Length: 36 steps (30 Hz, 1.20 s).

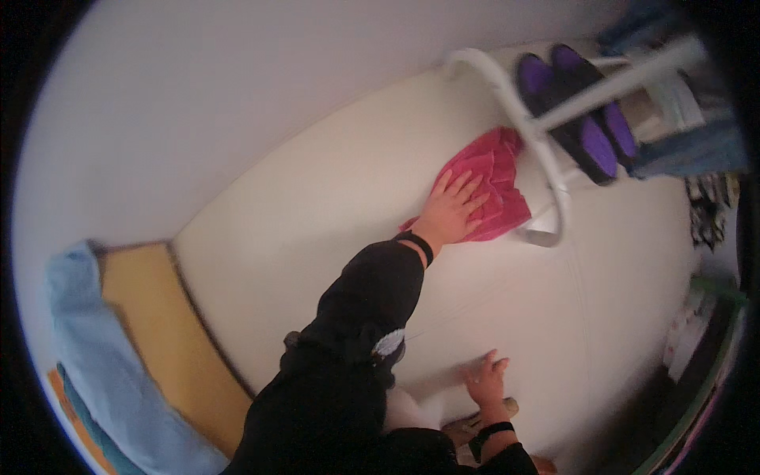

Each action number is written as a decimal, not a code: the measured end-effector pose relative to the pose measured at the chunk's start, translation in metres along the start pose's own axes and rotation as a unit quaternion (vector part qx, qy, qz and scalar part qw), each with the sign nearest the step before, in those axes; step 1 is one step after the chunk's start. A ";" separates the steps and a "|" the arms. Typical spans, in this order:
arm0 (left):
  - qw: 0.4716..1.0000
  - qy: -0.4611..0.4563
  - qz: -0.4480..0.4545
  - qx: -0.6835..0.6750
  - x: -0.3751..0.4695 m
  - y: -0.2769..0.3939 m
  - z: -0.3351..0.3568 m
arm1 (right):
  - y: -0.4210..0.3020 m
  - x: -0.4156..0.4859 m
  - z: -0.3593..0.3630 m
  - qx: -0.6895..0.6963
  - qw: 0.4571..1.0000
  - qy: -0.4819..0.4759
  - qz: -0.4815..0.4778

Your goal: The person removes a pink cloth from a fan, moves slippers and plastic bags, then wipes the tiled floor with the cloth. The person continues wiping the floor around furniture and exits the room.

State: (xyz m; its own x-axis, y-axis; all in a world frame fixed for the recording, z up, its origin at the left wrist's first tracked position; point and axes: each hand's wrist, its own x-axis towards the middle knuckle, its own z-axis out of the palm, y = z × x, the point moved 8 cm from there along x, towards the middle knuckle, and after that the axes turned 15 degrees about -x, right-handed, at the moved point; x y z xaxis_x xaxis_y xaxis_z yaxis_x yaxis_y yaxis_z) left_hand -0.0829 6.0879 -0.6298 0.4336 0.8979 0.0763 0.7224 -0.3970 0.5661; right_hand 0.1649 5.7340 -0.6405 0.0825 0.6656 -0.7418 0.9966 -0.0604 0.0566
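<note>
A crumpled red cloth (502, 196) lies on the pale floor (332, 196), against the foot of a white tubular rack (549, 160). My left hand (452, 208) rests palm down on the cloth with its fingers spread, not closed round it. A black band circles that wrist below a black sleeve. Low in the picture, my right hand (488, 383) is held low with bent fingers apart and nothing in it; whether it touches the floor cannot be told. It wears a black band too.
Black shoes with purple insoles (599, 148) sit on the rack, with blue denim fabric (689, 151) beside them. A light blue cloth (119, 368) drapes by a yellow-brown panel (160, 332) at left. A plain wall (208, 107) borders the floor; a green-edged object (718, 288) stands at right.
</note>
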 end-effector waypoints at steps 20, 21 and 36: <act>0.648 0.272 -0.694 0.156 -0.612 -0.234 -0.185 | 0.023 0.065 0.027 -0.097 0.982 -0.160 -0.016; 0.613 0.287 -0.720 0.155 -0.611 -0.211 -0.169 | 0.025 0.063 0.024 -0.074 0.985 -0.157 0.004; 0.921 0.135 -0.360 0.065 -0.308 -0.161 -0.126 | -0.005 0.026 -0.012 0.037 0.988 -0.152 0.005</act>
State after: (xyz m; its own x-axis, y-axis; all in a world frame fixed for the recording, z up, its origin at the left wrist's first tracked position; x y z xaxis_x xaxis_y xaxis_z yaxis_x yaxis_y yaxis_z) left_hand -0.4006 5.8988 -0.6410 -0.3200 0.9448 -0.0698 0.8364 0.3164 0.4476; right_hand 0.1617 5.7610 -0.6522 0.0744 0.4111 -0.9086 0.9917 -0.1267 0.0239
